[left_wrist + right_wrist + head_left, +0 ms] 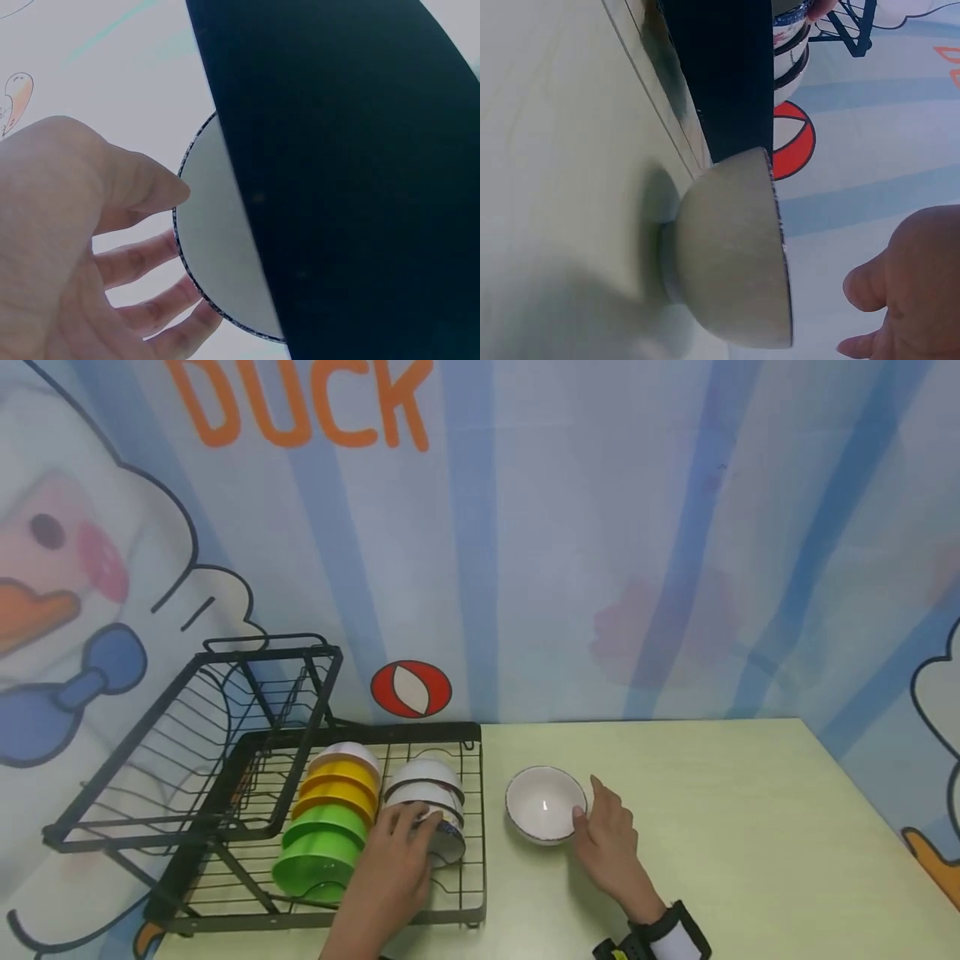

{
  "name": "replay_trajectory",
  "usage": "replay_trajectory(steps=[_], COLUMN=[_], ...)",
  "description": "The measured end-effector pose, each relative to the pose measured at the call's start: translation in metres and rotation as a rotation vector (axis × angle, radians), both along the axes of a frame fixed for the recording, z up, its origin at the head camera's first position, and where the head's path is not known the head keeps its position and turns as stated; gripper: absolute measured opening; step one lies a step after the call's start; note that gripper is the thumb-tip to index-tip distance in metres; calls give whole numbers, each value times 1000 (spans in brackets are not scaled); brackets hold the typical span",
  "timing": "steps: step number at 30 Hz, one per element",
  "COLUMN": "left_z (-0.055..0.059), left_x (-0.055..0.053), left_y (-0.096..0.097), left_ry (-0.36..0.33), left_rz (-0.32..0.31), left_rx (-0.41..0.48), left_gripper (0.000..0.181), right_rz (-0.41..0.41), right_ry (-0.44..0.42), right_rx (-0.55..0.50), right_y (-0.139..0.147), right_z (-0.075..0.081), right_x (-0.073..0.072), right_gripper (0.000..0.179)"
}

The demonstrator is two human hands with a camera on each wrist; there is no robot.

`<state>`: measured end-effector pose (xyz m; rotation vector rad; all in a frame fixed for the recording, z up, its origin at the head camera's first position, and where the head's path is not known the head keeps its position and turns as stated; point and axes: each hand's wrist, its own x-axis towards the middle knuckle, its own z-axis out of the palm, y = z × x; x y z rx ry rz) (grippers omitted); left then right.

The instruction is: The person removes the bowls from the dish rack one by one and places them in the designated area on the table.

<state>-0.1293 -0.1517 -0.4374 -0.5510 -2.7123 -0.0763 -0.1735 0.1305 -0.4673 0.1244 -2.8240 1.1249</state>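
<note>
My left hand (393, 868) is over the right-hand row of the dish rack, gripping the front patterned white bowl (448, 845) at its rim. In the left wrist view, the thumb lies over the dark-speckled rim of this bowl (214, 240) and the fingers are behind it; a dark panel hides the rest. Behind it, white bowls (424, 772) stand on edge in the same row. On the table, a white bowl (546, 806) sits upright right of the rack. Beside its right rim is my right hand (611, 852), fingers extended, with a gap to the rim in the right wrist view.
The black wire dish rack (483, 860) has a raised tier (195, 743) at its left. Green bowls (315, 864), yellow bowls (341, 789) and a white one stand in its left row. A printed cloth (562, 527) hangs behind the pale table (750, 827).
</note>
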Motion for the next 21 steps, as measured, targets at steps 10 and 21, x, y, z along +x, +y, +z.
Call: replay_trajectory(steps=[10, 21], left_z=[-4, -4], left_x=[1, 2], left_y=[8, 8], left_ry=[5, 71], left_rz=[8, -8], left_rx=[-33, -6], left_gripper=[49, 44], right_rz=[29, 61], right_ry=[68, 102], right_rx=[34, 37], right_y=[2, 2], right_z=[9, 18], right_x=[3, 8], right_gripper=[53, 52])
